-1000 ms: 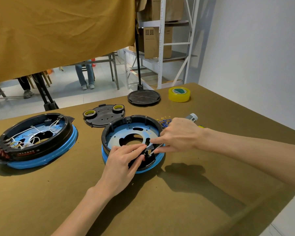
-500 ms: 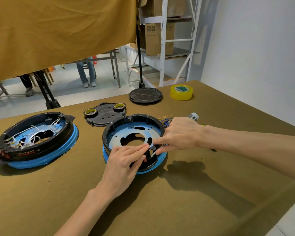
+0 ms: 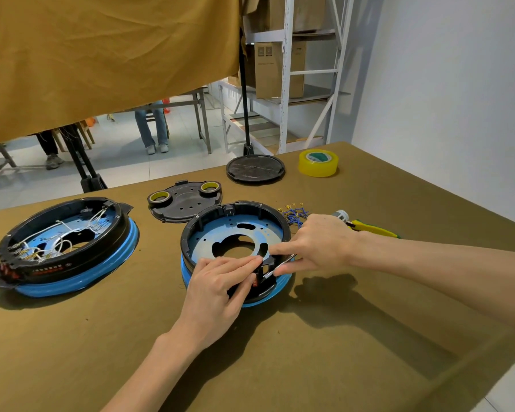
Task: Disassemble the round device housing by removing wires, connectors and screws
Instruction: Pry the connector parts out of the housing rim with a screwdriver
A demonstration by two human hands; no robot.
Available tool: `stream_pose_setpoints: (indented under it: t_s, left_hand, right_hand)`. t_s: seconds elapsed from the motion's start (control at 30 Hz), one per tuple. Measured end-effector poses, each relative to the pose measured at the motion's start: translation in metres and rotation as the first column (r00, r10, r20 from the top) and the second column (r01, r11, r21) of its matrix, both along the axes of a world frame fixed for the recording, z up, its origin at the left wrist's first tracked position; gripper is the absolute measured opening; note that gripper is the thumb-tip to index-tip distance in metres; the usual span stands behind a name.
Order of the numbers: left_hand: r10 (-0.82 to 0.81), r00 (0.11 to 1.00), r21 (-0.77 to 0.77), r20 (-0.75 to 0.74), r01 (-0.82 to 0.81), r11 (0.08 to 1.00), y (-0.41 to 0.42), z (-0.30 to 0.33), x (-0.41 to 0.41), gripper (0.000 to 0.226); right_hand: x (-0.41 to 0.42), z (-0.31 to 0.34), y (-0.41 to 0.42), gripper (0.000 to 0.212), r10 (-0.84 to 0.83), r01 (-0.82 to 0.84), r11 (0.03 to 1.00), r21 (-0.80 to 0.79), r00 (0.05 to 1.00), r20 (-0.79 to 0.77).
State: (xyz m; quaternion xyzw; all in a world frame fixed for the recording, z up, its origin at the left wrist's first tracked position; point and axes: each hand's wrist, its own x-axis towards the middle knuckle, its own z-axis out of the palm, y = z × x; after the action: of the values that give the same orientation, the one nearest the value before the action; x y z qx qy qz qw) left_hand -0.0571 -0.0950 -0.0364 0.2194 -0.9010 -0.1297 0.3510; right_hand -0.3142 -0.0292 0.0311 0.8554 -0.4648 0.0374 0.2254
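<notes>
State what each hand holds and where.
Right hand pinches a thin metal tool at its upper end. Left hand rests on the housing rim, gripping nothing visible.

Both hands at the near rim of the round housing [image 3: 235, 233].
I see my right hand [image 3: 318, 242] pinching a thin metal tool [image 3: 280, 266] against the black rim, my left hand [image 3: 220, 286] resting beside it.
</notes>
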Motion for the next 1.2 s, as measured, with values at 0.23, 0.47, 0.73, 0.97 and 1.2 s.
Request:
stream_pose_setpoints:
  t_s: [0.23, 0.47, 0.73, 0.97, 1.2]
  left_hand:
    - [0.012, 1.0, 0.015, -0.003, -0.012, 1.0, 0.001, -0.001, -0.001, 0.038]
    - [0.011, 1.0, 0.023, -0.011, -0.011, 1.0, 0.0, -0.001, -0.001, 0.037]
    - [0.009, 1.0, 0.024, -0.018, -0.008, 1.0, 0.002, 0.002, 0.0, 0.039]
    - [0.009, 0.999, 0.029, -0.031, -0.008, 1.0, 0.001, 0.0, 0.0, 0.037]
    - [0.011, 0.998, 0.038, -0.067, -0.009, 0.999, 0.003, -0.001, -0.001, 0.035]
  right_hand:
    - [-0.001, -0.008, -0.003, 0.054, -0.021, 0.018, 0.999, 0.037, 0.995, 0.095]
    - [-0.002, -0.026, -0.001, 0.045, 0.004, 0.007, 0.999, -0.044, 0.969, 0.245]
    - [0.001, -0.028, 0.0, 0.047, -0.049, 0.039, 0.998, 0.045, 0.962, 0.269]
    - [0.002, -0.04, 0.003, 0.049, -0.094, 0.064, 0.993, 0.103, 0.943, 0.32]
    - [0.004, -0.042, 0.006, 0.05, -0.147, 0.08, 0.979, 0.188, 0.915, 0.375]
